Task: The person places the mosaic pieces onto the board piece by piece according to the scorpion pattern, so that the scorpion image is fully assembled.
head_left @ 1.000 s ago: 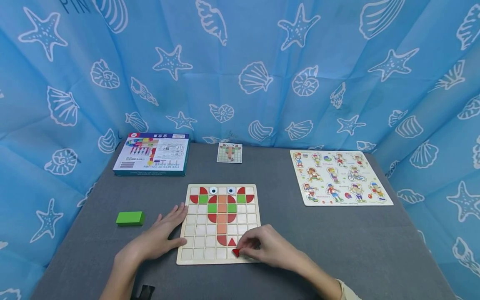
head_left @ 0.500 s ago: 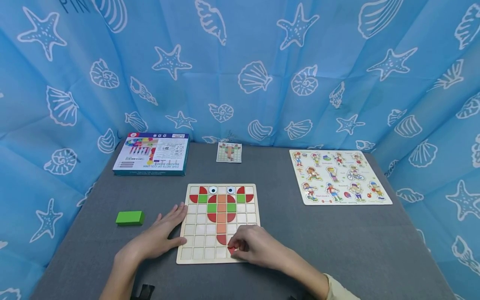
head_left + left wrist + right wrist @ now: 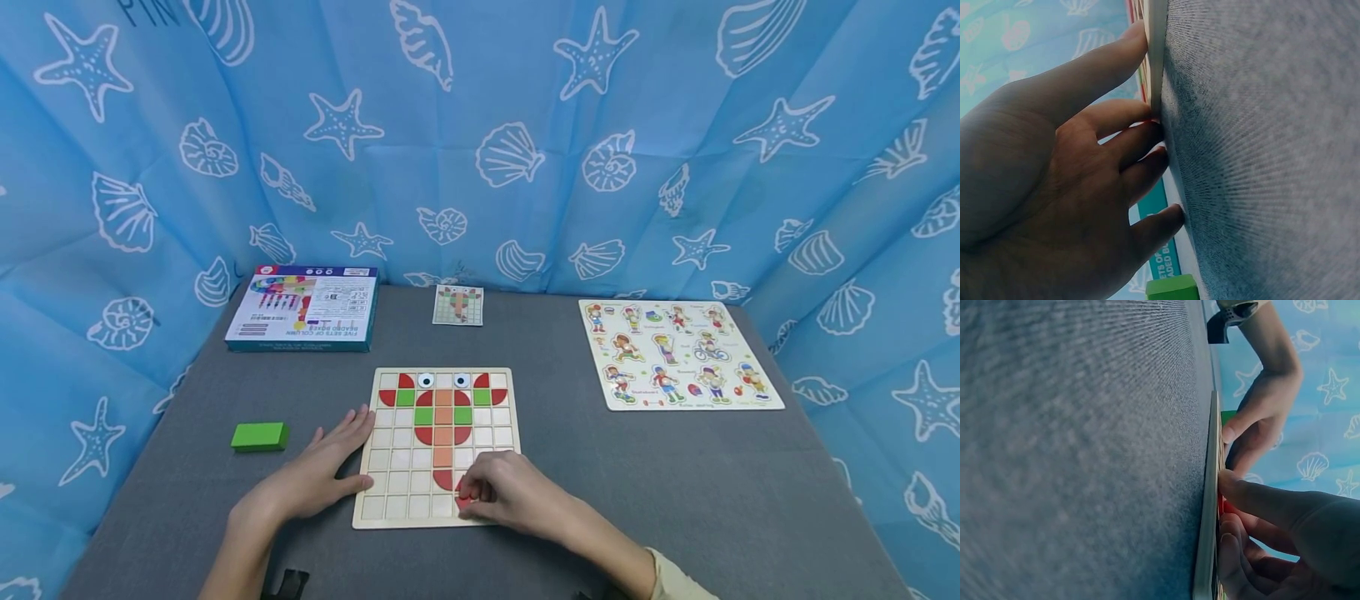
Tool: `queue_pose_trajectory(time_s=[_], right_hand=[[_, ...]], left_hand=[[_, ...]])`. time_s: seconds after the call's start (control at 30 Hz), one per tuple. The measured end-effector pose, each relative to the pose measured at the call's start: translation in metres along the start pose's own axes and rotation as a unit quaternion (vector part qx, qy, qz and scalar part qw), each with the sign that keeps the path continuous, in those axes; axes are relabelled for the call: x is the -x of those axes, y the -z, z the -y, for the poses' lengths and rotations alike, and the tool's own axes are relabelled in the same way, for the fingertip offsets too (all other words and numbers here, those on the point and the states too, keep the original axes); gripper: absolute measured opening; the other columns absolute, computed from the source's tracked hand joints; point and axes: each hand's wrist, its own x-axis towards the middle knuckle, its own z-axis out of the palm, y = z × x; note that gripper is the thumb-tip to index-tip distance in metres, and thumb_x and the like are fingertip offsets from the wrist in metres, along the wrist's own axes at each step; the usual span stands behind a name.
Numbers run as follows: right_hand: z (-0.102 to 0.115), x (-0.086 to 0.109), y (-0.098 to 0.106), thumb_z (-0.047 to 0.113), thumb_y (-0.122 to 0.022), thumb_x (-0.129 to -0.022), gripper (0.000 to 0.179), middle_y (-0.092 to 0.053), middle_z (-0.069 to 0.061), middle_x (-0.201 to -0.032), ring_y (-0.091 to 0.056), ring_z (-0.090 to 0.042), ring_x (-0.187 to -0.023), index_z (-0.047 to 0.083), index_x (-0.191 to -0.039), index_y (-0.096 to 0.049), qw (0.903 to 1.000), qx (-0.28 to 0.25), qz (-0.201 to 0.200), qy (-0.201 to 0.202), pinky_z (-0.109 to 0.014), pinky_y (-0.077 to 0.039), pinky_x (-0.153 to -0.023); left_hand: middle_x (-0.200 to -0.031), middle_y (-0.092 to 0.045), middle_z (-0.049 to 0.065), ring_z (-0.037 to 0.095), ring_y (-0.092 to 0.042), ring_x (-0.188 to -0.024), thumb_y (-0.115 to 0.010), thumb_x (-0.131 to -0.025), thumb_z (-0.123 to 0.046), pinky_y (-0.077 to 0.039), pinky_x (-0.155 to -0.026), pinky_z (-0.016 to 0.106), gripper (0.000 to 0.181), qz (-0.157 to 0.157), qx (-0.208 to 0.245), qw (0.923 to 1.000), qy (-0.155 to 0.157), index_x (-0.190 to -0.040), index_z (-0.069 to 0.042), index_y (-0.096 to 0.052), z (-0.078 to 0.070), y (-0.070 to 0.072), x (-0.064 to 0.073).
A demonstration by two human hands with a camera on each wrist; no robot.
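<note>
A wooden grid board point(image 3: 397, 506) lies on the grey table, with red, green and orange tiles and two eye tiles in its squares. Along its left edge rests my left hand point(image 3: 318, 475), fingers spread and fairly straight; in the left wrist view the thumb and fingertips touch the board's side. My right hand point(image 3: 517, 493) pinches a small red tile point(image 3: 463, 503) between thumb and fingers, low on the board, just below a red rounded tile point(image 3: 443, 479). The right fingers cover part of the held tile and nearby squares.
Left of the left hand lies a green block point(image 3: 259, 437). Farther back are a boxed toy set point(image 3: 303, 310) and a small pattern card point(image 3: 458, 306). A puzzle board with figures point(image 3: 678, 357) lies at the right. A blue shell-print curtain point(image 3: 480, 167) encloses the table.
Over the last second my right hand has moved slightly left with the red tile, down onto the lower squares. It has barely shifted since half a second ago. My left hand stays put.
</note>
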Motion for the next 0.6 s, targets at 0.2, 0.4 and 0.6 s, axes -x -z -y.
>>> queue_pose_trajectory(time_s=[0.2, 0.4, 0.6], right_hand=[[0.0017, 0.0000, -0.0012, 0.017, -0.093, -0.087, 0.017, -0.070, 0.004, -0.075, -0.053, 0.009, -0.068, 0.012, -0.086, -0.077, 0.9999, -0.001, -0.001, -0.016, -0.005, -0.045, -0.064], [0.0022, 0.0003, -0.0018, 0.018, -0.094, -0.086, 0.019, -0.070, 0.005, -0.073, -0.052, 0.009, -0.068, 0.012, -0.084, -0.075, 0.9998, 0.004, -0.005, -0.017, -0.005, -0.044, -0.064], [0.0025, -0.0001, -0.0028, 0.019, -0.094, -0.085, 0.021, -0.068, 0.007, -0.071, -0.051, 0.010, -0.067, 0.012, -0.082, -0.075, 0.9998, 0.012, -0.011, -0.015, -0.004, -0.043, -0.063]], left_hand=[[-0.183, -0.016, 0.019, 0.047, -0.013, -0.170, -0.079, -0.100, -0.036, -0.007, -0.133, 0.077, 0.096, 0.000, 0.001, 1.0000, 0.003, -0.173, -0.007, -0.024, -0.0007, 0.0001, -0.0001], [-0.183, -0.016, 0.019, 0.047, -0.013, -0.170, -0.080, -0.100, -0.035, -0.007, -0.133, 0.076, 0.096, -0.001, 0.001, 1.0000, 0.007, -0.173, -0.007, -0.024, -0.0010, -0.0003, -0.0002], [-0.183, -0.017, 0.019, 0.047, -0.013, -0.170, -0.080, -0.099, -0.034, -0.007, -0.133, 0.076, 0.097, -0.003, 0.002, 1.0000, 0.006, -0.173, -0.006, -0.024, -0.0016, -0.0001, 0.0008]])
